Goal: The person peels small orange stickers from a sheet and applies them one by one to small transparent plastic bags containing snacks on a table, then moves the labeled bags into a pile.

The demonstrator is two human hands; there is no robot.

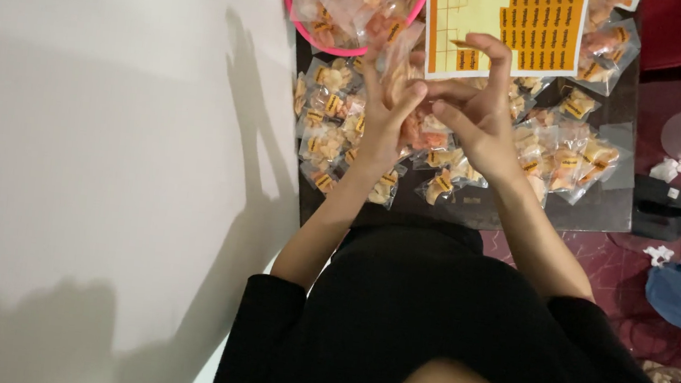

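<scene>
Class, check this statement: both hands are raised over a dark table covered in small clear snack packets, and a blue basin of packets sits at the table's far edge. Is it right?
Not quite. The head view shows the basin has a pink rim, not blue. The rest holds: the left hand and right hand are raised over the dark table covered in small clear snack packets.

Black top, sleeves pushed up past elbows, bare forearms.
</scene>
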